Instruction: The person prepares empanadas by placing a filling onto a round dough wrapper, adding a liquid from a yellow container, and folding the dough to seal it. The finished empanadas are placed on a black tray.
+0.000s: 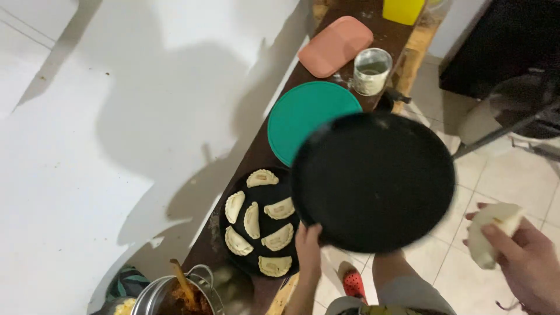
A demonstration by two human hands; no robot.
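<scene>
head view shows the left hand (307, 248) gripping a black round tray (373, 181), right hand (528, 262) closed on a raw pastry (489, 233).

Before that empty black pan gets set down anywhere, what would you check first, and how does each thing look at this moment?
1. Grip on the empty black pan: the left hand holds only its near rim, and the pan is blurred. Cannot tell if firm.
2. Right hand free to help: not ok, it holds a folded pastry.
3. Room on the wooden counter: not ok nearby; the filled tray of raw pastries, the green lid, the metal cup and the pink lid take up most of it.
4. Pan surface clean and bare: ok.
5. Pot with its spoon clear of the pan: ok.
</scene>
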